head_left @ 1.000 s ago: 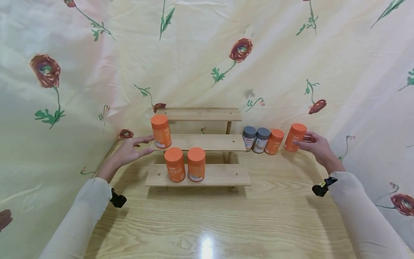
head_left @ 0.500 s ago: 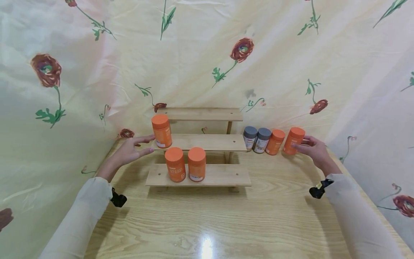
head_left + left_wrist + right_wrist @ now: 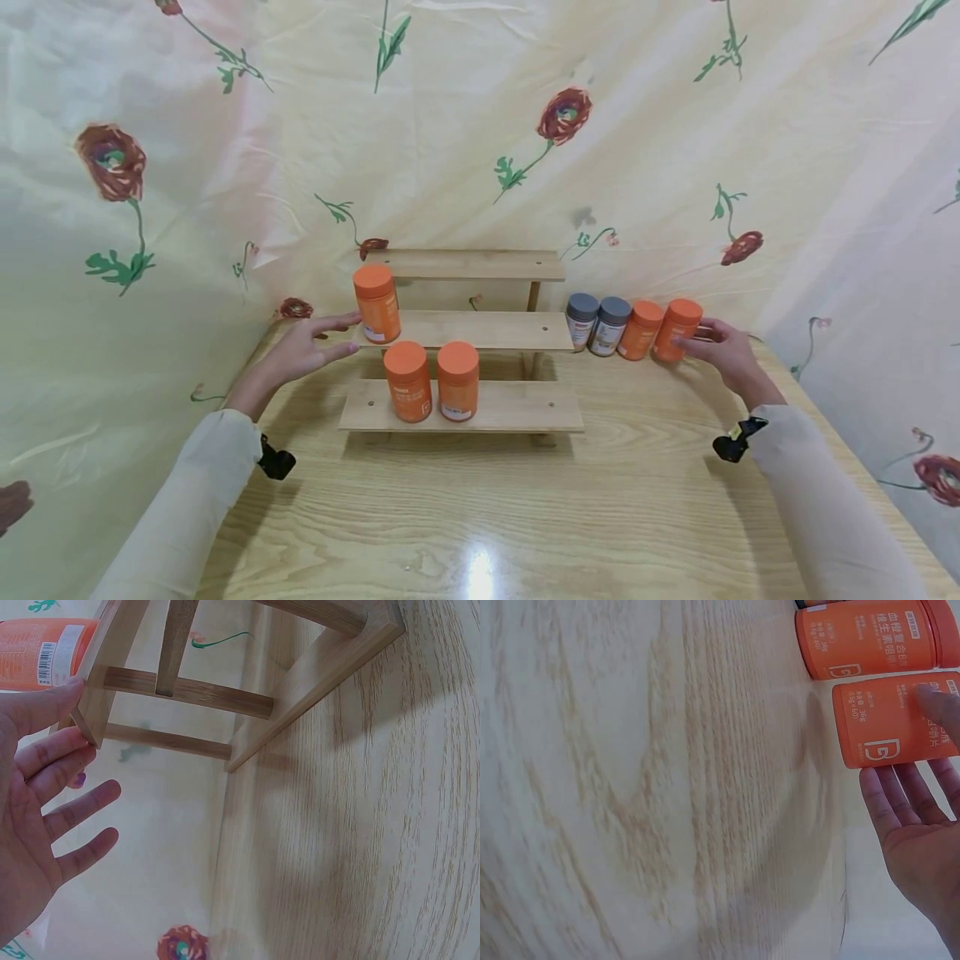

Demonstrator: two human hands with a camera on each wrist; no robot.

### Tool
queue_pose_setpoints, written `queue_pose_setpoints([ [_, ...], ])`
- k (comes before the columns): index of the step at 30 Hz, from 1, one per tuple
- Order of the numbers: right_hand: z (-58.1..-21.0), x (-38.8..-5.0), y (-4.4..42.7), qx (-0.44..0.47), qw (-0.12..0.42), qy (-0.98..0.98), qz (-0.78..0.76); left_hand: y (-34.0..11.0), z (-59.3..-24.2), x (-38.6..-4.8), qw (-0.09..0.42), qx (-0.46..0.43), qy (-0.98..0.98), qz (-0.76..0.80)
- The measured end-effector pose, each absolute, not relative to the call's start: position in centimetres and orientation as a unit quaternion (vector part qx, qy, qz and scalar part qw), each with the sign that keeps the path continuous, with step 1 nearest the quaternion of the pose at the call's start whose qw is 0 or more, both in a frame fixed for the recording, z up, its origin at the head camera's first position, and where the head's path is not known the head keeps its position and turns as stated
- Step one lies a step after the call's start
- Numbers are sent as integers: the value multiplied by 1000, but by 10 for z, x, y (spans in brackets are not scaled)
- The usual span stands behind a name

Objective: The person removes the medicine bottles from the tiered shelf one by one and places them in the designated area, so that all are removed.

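Observation:
In the head view my right hand holds an orange-lidded orange jar at the right end of a row of jars. Its thumb lies on the label and the fingers are on the other side, as the right wrist view shows. A narrow gap parts it from the neighbouring orange jar; whether its base meets the table is unclear. My left hand touches the left end of the wooden step rack's middle shelf, fingers fairly straight. Beside those fingers stands another orange jar on that shelf.
Two orange jars, a left one and a right one, stand on the rack's lowest shelf. Two grey-lidded jars are between the rack and the orange pair on the wooden table. A flowered cloth hangs behind.
My right hand has brought its orange jar left and down, closer to the orange jar in the row. The left hand keeps its place at the shelf end.

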State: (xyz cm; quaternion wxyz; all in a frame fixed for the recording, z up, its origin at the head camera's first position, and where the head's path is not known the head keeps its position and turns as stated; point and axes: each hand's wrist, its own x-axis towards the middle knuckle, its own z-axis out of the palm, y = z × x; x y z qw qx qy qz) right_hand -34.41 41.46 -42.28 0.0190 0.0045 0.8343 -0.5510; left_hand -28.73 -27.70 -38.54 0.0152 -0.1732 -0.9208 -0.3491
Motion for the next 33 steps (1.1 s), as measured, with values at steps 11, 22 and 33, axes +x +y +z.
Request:
queue_pose_setpoints([
  [11, -433, -349, 415, 10, 28, 845, -533, -278, -387, -288, 16, -175, -919, -353],
  [22, -434, -350, 412, 15, 39, 850, -525, -276, -385, -287, 14, -171, -922, -348],
  [33, -427, -344, 405, 21, 42, 844, -535, -276, -384, -287, 12, -166, -921, -351],
])
